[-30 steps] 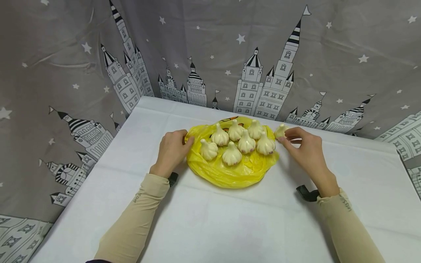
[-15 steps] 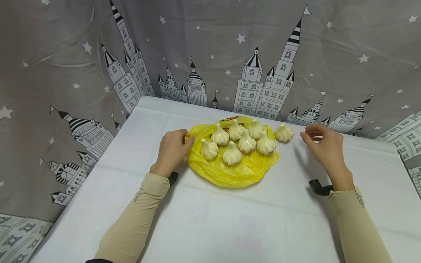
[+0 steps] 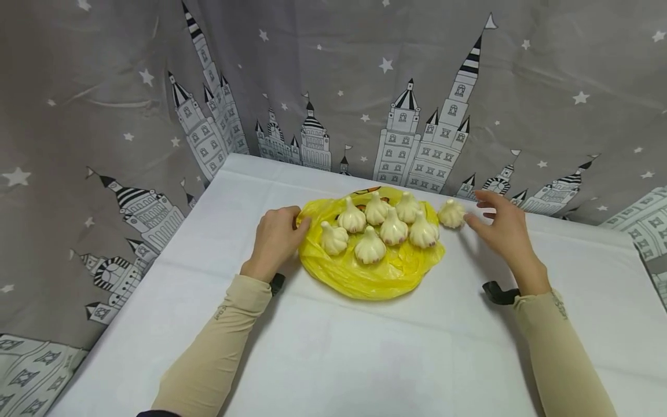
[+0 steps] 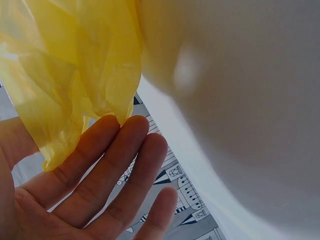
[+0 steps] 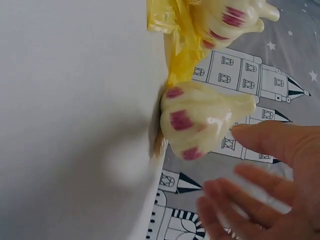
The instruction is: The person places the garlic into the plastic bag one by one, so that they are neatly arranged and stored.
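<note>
A yellow plastic bag lies flattened on the white table, with several garlic bulbs standing on it. At its left edge my left hand pinches the film; in the left wrist view the bag passes between thumb and forefinger, the other fingers fairly straight. One more garlic bulb sits on the table just right of the bag. Close to its right side, my right hand has thumb and fingers spread, holding nothing. In the right wrist view, the thumb tip is by the stem of this purple-streaked bulb; contact is unclear.
White cloth covers the table. Behind and to the left hangs a grey curtain printed with castles and stars, close behind the bag and the bulbs. Dark wrist mounts stick out from the inner side of both wrists.
My right hand let go of the lone garlic bulb beside the bag, drew back to the right, then came back near it. The left hand stayed at the bag's edge. The head view shifted slightly.
</note>
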{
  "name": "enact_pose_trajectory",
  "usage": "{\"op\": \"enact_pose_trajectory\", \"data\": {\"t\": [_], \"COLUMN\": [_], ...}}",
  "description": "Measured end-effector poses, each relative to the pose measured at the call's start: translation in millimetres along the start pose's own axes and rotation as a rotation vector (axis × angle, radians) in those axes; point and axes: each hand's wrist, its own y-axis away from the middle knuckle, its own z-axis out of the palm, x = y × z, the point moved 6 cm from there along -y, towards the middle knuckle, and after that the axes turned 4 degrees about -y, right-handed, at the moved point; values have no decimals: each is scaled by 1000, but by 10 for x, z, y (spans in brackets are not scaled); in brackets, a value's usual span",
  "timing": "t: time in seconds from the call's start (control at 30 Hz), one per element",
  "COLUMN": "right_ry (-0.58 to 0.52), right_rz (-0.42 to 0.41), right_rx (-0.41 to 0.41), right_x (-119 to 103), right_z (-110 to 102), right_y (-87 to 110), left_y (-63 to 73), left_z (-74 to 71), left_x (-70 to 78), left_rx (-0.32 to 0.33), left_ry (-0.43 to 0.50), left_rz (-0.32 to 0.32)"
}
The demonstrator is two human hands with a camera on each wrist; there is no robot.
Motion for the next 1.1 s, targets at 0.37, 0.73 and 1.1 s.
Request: {"op": "enact_pose_trajectory", "data": {"t": [0.37, 0.73, 1.1], "right_ry": [25, 26, 84], "right_rz": [-116, -162, -173], "right_rx": [-41, 70, 136], "right_x": [-135, -107, -230], "right_z": [167, 282, 126], "right_y": [-168, -120, -118], "left_y": [-19, -23, -24], "left_z": [-25, -7, -7], "left_x": [-16, 10, -45], "left_rx": [5, 15, 24], "left_ry": [-8, -22, -10], "left_rz": [1, 22, 23]}}
